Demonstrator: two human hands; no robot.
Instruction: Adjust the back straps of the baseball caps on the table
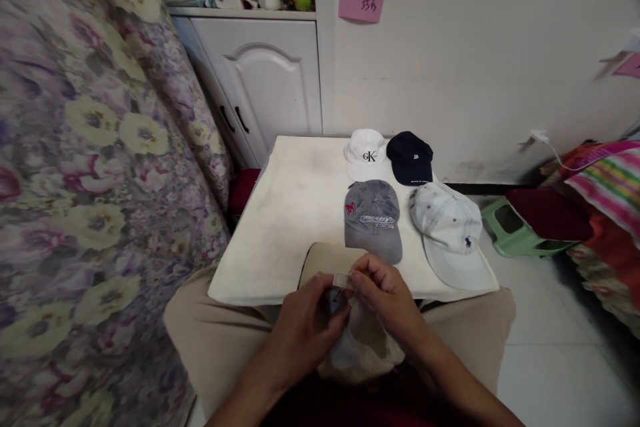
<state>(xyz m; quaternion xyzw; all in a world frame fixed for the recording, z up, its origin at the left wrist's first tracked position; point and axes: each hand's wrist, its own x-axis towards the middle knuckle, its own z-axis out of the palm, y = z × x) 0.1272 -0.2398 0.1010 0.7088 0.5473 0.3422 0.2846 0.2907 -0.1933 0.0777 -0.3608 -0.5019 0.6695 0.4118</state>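
A beige cap (363, 353) lies upturned over my lap, its brim (327, 260) resting on the near edge of the white-covered table. My left hand (305, 323) is closed on the cap's left side, thumb and fingers at a small pale strip (342, 281). From the other side my right hand (387, 293) pinches the strip's right end. Whether this strip is a label or part of the strap I cannot tell. Just beyond my hands sits a grey cap (373, 217) with lettering. A pale blue cap (447, 227) lies to its right, its brim at the table's edge.
At the table's (285, 213) far right lie a white cap (367, 155) and a navy cap (410, 159). A floral curtain (95, 200) hangs on the left. Behind stands a white cabinet (270, 73). On the right floor is a green stool (525, 230).
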